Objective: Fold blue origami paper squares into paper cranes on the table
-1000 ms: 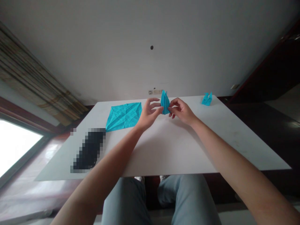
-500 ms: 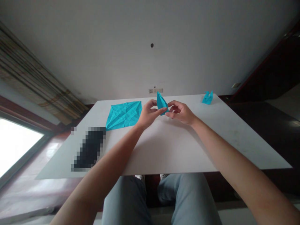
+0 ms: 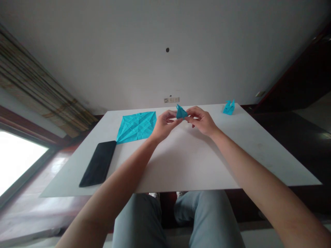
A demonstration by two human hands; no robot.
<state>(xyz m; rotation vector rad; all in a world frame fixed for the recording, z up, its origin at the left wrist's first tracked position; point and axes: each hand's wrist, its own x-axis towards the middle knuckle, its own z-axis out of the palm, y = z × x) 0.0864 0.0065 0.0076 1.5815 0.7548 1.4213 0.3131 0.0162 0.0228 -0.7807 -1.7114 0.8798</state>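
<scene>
Between both hands, above the white table (image 3: 191,162), is a small folded piece of blue paper (image 3: 181,112) with a pointed top. My left hand (image 3: 166,124) is closed on its left and lower side, thumb pressed along the bottom edge. From the right, my right hand (image 3: 201,120) pinches the same folded paper with thumb and fingers. Its lower part is partly hidden by the fingertips. A creased, opened-out sheet of blue paper (image 3: 137,126) lies flat just left of my left hand.
A finished blue paper crane (image 3: 229,107) stands at the table's far right corner. On the left, a black phone-like slab (image 3: 98,163) lies near my left forearm. Behind the table rises a wall with sockets (image 3: 171,100); a curtain (image 3: 38,82) hangs at left.
The folded paper has been turned: its tall, narrow leaf shape now shows as a short triangle. My right hand has shifted slightly upward around it. Everything else on the table stays put.
</scene>
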